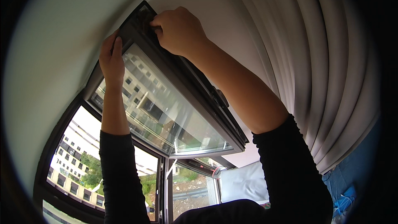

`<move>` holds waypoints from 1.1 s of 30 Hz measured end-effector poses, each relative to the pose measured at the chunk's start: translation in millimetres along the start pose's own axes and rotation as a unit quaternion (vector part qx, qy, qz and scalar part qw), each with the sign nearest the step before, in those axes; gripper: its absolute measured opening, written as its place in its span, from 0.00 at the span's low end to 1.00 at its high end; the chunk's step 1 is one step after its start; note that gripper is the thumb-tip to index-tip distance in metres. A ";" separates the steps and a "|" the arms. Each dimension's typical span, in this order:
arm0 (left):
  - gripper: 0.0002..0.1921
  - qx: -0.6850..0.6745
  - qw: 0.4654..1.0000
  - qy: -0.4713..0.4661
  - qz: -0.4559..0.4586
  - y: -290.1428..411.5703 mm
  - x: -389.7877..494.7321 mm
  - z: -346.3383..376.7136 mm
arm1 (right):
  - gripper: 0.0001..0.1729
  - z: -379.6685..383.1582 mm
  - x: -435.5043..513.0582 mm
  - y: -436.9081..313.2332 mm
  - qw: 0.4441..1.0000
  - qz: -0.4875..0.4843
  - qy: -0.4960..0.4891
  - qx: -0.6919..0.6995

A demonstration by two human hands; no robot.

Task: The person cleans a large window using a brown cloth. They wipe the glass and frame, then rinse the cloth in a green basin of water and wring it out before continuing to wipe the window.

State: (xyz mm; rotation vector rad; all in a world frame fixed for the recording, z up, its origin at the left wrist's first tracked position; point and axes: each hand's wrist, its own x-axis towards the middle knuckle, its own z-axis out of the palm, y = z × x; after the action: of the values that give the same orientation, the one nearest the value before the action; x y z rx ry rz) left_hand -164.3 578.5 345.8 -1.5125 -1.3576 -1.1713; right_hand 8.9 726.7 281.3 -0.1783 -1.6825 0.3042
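A dark-framed window sash (189,105) with a glass pane stands swung inward, tilted in this view. My left hand (112,59) grips its upper edge, the thumb on the near face and the other fingers partly hidden. At the sash's top corner, my right hand (180,31) is curled, with thumb and forefinger pinched at the frame's side edge. A dark, blurry patch (143,20) shows on the frame by those fingertips; whether it is a thing or a reflection is unclear. Something small inside the right-hand fingers would be hidden.
The dark fixed window frame (59,124) runs along the left below a pale wall (56,53). Long beige curtains (314,59) hang at the right. Below are a white stay arm (171,169), a light grey cushion-like item (244,183) and a blue bundle (344,201).
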 end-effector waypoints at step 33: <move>0.19 0.054 0.998 -0.005 0.010 5.1 2.8 0.0 | 0.14 5.4 -272.4 60.9 0.985 0.087 -0.034 0.143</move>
State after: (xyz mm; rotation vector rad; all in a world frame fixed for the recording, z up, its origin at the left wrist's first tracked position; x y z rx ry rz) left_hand -159.2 578.6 348.6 -1.4540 -1.3863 -1.0629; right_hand 36.9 704.7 4.3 -0.1019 -1.6718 0.6846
